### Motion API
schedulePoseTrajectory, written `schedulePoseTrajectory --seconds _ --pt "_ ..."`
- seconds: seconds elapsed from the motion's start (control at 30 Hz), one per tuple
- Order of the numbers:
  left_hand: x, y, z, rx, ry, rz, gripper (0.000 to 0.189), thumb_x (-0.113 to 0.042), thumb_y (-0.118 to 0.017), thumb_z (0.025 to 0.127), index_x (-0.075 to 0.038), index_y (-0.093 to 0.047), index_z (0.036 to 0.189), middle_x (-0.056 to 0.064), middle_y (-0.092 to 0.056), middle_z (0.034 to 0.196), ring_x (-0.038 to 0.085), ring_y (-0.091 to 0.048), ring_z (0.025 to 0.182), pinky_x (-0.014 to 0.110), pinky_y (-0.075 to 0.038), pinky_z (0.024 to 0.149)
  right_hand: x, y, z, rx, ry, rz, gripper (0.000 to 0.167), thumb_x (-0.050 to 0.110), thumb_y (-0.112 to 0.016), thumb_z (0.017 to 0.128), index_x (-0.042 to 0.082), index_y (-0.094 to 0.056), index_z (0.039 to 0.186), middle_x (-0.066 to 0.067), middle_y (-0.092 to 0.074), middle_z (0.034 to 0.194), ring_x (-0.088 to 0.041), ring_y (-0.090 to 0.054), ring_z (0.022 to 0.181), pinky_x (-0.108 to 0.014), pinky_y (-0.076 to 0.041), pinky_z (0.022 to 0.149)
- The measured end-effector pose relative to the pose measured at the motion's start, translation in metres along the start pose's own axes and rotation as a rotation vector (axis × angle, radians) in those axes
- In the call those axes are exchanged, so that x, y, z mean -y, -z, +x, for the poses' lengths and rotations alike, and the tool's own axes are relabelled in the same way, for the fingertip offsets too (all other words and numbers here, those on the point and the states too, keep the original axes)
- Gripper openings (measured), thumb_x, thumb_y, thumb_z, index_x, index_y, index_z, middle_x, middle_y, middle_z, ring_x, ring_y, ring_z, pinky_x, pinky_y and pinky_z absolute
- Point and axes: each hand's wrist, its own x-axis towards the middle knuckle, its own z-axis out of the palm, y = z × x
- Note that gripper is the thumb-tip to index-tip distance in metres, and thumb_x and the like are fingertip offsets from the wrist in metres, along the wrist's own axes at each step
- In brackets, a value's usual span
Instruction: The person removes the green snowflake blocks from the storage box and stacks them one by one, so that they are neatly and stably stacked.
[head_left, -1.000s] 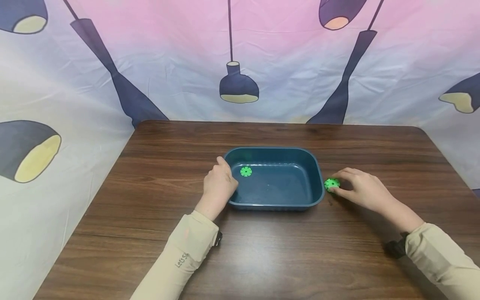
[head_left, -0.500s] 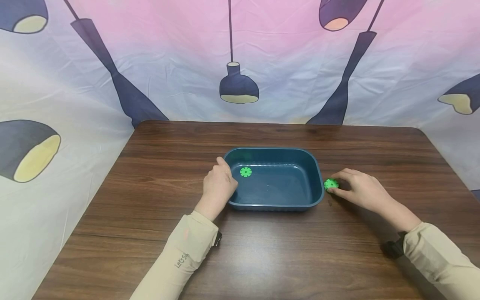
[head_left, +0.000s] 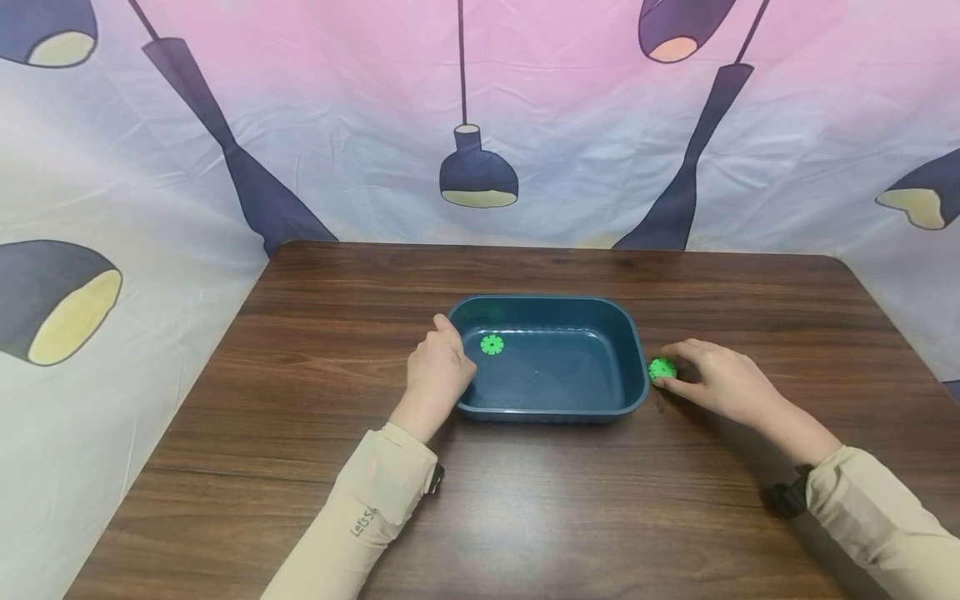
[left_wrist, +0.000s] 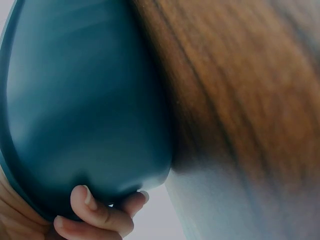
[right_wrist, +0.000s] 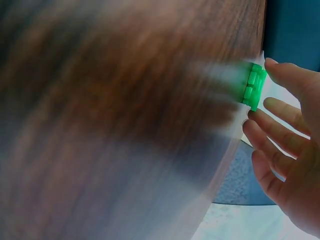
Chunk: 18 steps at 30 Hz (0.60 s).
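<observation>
A dark teal plastic tub point(head_left: 551, 414) stands on the table, and one green notched snowflake disc point(head_left: 492, 344) lies flat inside it near the left end. My left hand point(head_left: 438, 371) grips the tub's left side; in the left wrist view its curled fingers point(left_wrist: 95, 212) lie against the tub's outer wall. Just outside the tub's right wall, my right hand point(head_left: 720, 379) pinches a second green snowflake disc point(head_left: 662, 370) between thumb and finger. Seen edge-on in the right wrist view, this green piece point(right_wrist: 254, 86) looks layered, close above the tabletop.
The brown wood-grain table point(head_left: 480, 500) spreads around the tub. Behind it hangs a cloth backdrop point(head_left: 360, 150) printed with dark lamps, along the table's far edge. Each sleeve has a dark strap at the cuff.
The right hand, with the snowflake disc, has shifted very slightly left toward the tub. The left hand and the tub have stayed put.
</observation>
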Motion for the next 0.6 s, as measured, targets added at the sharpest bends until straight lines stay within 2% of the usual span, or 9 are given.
schedulePoseTrajectory --seconds 0.6 --pt "0.0005 -0.0003 -0.0003 -0.005 -0.007 -0.003 0.037 -0.005 -0.061 0.074 0.003 -0.042 0.104 0.018 -0.061 0.069 0.026 -0.062 0.057 0.037 -0.048 0.048 -0.0017 -0.0021 -0.0004 0.008 0.009 0.009 0.041 0.034 -0.071 0.081 0.012 -0.063 0.115 -0.007 -0.065 0.107 -0.024 -0.062 0.091 -0.047 -0.049 0.071"
